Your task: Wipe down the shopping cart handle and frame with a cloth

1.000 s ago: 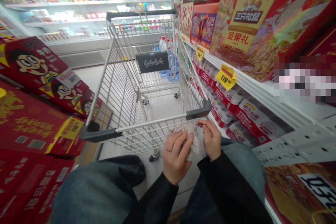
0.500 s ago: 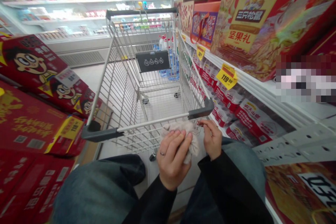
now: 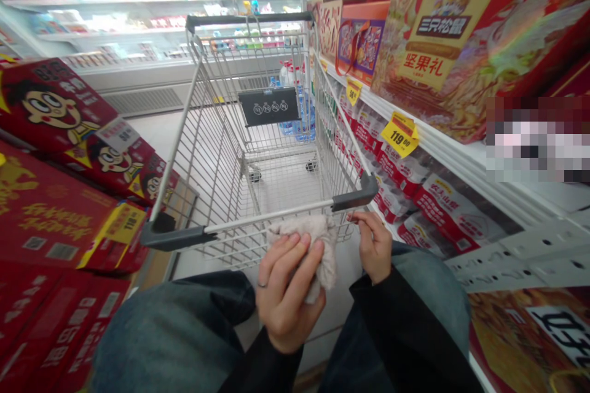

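Observation:
A metal wire shopping cart (image 3: pixel 276 209) stands right before my knees, its near rim capped with dark grey corner pieces. My left hand (image 3: pixel 289 288), a ring on one finger, presses a crumpled off-white cloth (image 3: pixel 325 236) against the wires just below that rim. Part of the cloth is hidden under the fingers and palm. Beneath the right corner piece, my right hand (image 3: pixel 375 247) has its fingers curled at the edge of the wire panel, apart from the cloth. Inside the cart, a dark panel with round symbols (image 3: pixel 270 105) hangs at the far end.
Red cartons (image 3: pixel 69 104) are stacked close on the left. Along the right runs a shelf (image 3: pixel 442 163) with gift boxes (image 3: pixel 433 43) above and wrapped bottle packs (image 3: pixel 454 212) below. Behind the cart are blue water bottles (image 3: pixel 304 116) and a chilled display (image 3: pixel 152 61).
My left hand and the cloth have slid left along the cart's near wire panel. The right hand stays at the right corner, and the cart has hardly moved.

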